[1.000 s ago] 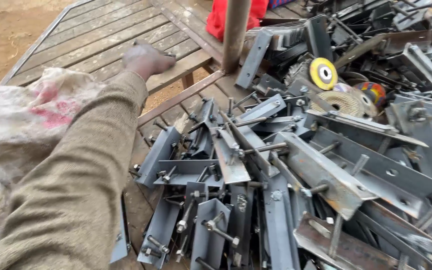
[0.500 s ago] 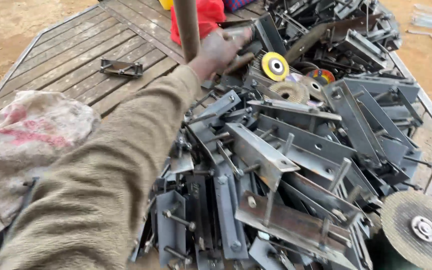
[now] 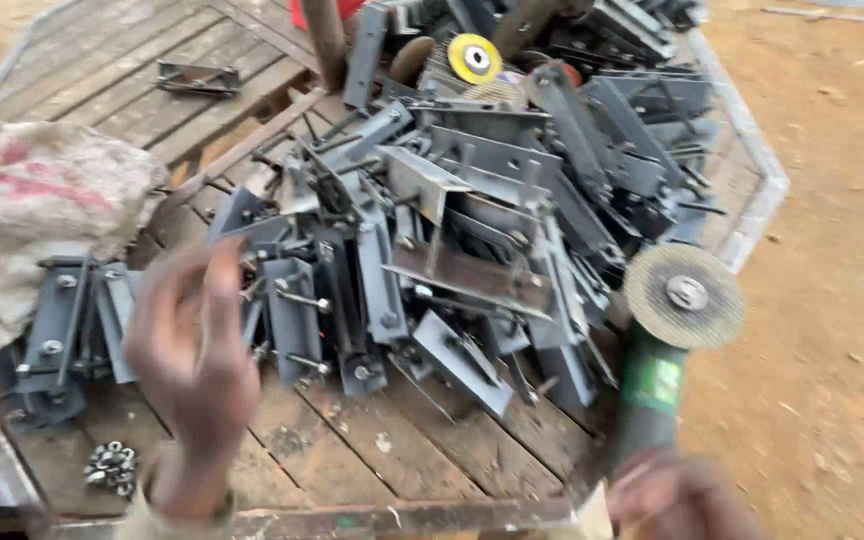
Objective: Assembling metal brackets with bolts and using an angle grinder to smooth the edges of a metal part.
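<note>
Grey steel brackets (image 3: 472,230), bolted and heaped across a slatted wooden platform (image 3: 352,450) on bare red earth. Left hand (image 3: 192,360) raised and blurred above the near boards, fingers spread apart, clamped on nothing, nearest to the brackets at the pile's left edge. Right hand (image 3: 677,500) low at the frame's corner, blurred, seemingly wrapped round the green body of an angle grinder (image 3: 657,370), though the exact set of its fingers cannot be told. Grinder's worn disc (image 3: 684,296) facing up, just beside the heap's right edge. Yellow-centred disc (image 3: 475,58) lying at the far end of the pile; stained cloth sack (image 3: 37,220) at left; loose nuts (image 3: 112,468) near the front rail. Likely hazards: bare fingers catching on protruding bolts or sharp plate edges, and the unguarded disc snagging on steel if swung close.
</note>
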